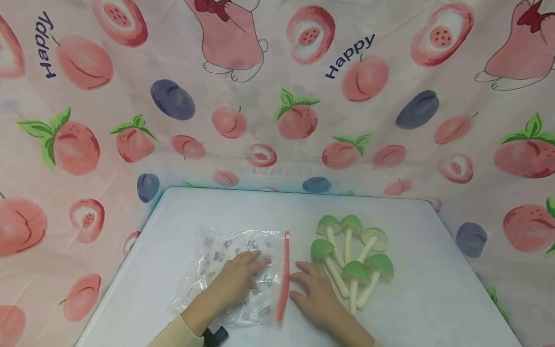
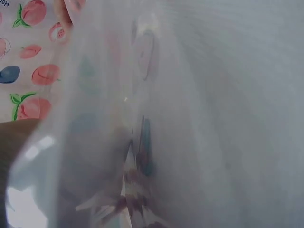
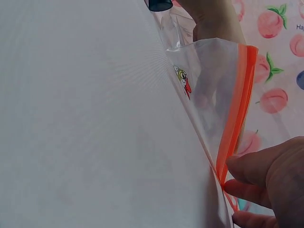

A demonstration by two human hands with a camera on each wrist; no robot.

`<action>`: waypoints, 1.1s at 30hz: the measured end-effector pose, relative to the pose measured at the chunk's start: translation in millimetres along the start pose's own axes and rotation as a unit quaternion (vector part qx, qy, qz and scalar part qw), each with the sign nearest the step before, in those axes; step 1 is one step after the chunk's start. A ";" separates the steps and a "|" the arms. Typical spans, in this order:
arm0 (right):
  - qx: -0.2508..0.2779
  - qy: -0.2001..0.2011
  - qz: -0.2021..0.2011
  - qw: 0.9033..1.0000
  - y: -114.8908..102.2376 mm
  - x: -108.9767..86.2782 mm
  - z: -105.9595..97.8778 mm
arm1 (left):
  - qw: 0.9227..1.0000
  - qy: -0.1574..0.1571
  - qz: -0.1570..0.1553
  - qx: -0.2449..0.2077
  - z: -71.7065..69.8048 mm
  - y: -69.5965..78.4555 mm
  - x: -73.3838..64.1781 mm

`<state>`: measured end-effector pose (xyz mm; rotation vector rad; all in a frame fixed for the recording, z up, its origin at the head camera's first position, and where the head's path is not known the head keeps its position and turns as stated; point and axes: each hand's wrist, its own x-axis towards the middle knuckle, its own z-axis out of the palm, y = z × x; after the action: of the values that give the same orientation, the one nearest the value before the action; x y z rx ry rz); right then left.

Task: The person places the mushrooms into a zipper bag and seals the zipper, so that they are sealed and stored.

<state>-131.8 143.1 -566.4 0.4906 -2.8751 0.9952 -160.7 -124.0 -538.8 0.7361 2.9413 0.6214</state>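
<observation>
Background: a pink cloth [image 1: 260, 103] printed with peaches, dark blue fruit and rabbit figures hangs behind and to both sides of the work area. Work surface: a white desk [image 1: 143, 270].

Bag position: a clear plastic bag [image 1: 217, 308] with small printed figures lies on the desk, left of centre, with its closure edge facing right. A red strip [image 1: 283, 284] runs along that edge. In the right wrist view, one end of the strip is raised off the desk. In the left wrist view, blurred film occupies much of the frame.

Left hand: the left hand [image 1: 238, 278] lies palm down across the upper face of the bag, released, with the fingers extended toward the strip. A beige sleeve [image 1: 178, 332] covers the forearm. A black object [image 1: 217, 335], partly hidden, is located beside the cuff.

Right hand: the right hand [image 1: 316, 295] is positioned at the outer side of the strip. The fingers are relaxed and slightly bent, thumb apart, with fingertips at the strip; the hand is released.

Adjacent items: six mushrooms [image 1: 356, 271] with green caps and pale stems lie grouped to the right of the right hand. One cap displays its pale underside.
</observation>
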 end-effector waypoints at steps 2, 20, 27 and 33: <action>-0.002 -0.004 0.011 1.000 -1.1 0.7 0.6 | 1.000 0.001 -0.001 0.000 0.0 0.0 0.3; -0.051 0.021 0.033 0.998 -11.4 4.6 9.6 | 1.000 0.013 -0.011 0.003 1.2 -6.8 -1.4; -0.061 0.017 0.035 0.997 -12.1 4.4 11.2 | 1.000 0.019 0.003 -0.006 -4.6 -6.0 -3.8; -0.061 0.022 0.028 0.998 -13.2 4.5 9.7 | 0.999 0.028 0.017 0.008 -4.2 -8.6 -2.6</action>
<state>-131.5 126.1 -565.6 0.3764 -2.9013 0.8210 -162.8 -133.6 -538.5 0.7852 2.9939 0.6335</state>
